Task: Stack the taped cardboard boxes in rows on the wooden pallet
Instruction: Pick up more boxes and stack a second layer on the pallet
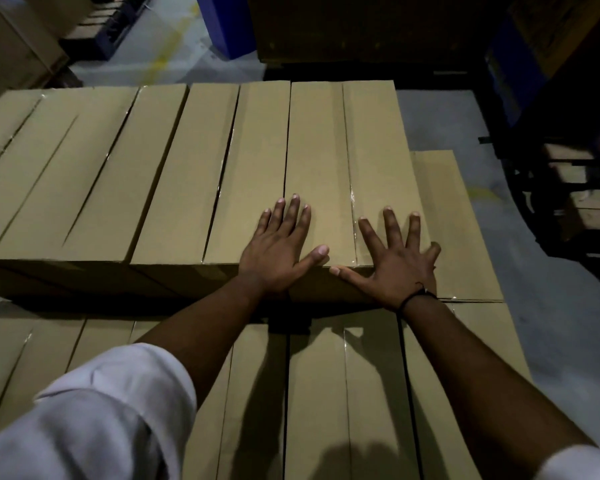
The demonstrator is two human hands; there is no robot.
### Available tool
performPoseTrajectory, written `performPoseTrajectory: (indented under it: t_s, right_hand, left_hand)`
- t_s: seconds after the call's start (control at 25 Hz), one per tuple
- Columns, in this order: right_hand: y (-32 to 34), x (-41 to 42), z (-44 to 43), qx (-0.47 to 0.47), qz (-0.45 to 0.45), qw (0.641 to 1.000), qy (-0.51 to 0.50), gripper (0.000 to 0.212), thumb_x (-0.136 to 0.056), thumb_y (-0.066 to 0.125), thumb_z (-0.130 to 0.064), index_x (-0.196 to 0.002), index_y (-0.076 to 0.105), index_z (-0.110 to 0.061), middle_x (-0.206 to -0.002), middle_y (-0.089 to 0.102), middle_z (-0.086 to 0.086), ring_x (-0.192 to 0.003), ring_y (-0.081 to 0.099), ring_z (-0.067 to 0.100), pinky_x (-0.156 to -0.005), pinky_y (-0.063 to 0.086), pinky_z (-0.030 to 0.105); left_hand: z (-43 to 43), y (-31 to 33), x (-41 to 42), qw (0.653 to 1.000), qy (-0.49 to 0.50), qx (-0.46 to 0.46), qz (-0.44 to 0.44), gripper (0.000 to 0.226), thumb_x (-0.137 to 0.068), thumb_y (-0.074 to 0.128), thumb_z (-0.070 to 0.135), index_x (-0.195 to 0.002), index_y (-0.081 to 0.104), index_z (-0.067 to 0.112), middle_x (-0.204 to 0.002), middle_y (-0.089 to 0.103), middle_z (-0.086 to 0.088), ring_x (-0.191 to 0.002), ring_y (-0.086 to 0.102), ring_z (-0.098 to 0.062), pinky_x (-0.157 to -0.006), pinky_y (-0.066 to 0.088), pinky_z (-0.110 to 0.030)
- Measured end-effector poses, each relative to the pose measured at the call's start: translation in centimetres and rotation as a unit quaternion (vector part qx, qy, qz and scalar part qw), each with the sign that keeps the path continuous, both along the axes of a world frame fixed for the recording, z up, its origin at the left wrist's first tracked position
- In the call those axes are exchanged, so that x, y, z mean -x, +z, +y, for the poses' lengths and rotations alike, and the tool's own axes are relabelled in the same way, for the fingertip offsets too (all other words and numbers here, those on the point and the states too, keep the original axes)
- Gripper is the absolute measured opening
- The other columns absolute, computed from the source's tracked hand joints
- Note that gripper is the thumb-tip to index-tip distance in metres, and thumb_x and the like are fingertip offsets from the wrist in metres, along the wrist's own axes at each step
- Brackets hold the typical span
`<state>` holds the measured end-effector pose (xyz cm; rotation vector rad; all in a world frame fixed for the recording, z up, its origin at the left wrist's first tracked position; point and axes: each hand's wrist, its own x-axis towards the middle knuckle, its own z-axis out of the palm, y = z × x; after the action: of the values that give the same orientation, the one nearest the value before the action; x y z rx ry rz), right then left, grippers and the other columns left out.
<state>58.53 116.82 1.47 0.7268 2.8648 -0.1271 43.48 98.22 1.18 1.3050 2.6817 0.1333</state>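
Long taped cardboard boxes lie side by side in an upper row (pixel 174 174). Both my hands press flat on the near end of the rightmost box (pixel 340 150) of that row. My left hand (pixel 281 247) lies with fingers spread on its left half, the thumb near the front edge. My right hand (pixel 395 258) lies spread on its right half across the clear tape seam, with a black band at the wrist. A lower row of boxes (pixel 326 393) runs under my forearms. The pallet itself is hidden beneath the boxes.
One lower box (pixel 458 220) sticks out to the right of the upper row. Grey concrete floor (pixel 551 323) lies on the right. Dark pallets or racking (pixel 582 188) stand at the far right, a blue post (pixel 222 22) and more stacked cartons (pixel 11 39) behind.
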Motion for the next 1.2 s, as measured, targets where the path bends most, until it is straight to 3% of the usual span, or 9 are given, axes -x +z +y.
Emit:
performPoseTrajectory:
  t_s: [1.2]
  right_hand:
    - [0.32, 0.4, 0.2, 0.019, -0.017, 1.0, -0.006, 0.117, -0.068, 0.009, -0.105, -0.159, -0.019, -0.038, -0.166, -0.031, 0.0, -0.151, -0.028, 0.039, -0.113, 0.017, 0.071]
  left_hand:
    - [0.58, -0.1, -0.23, 0.999, 0.01, 0.034, 0.027, 0.088, -0.095, -0.003, 0.073, -0.162, -0.016, 0.018, -0.167, -0.028, -0.007, -0.153, -0.029, -0.024, -0.127, -0.009, -0.045]
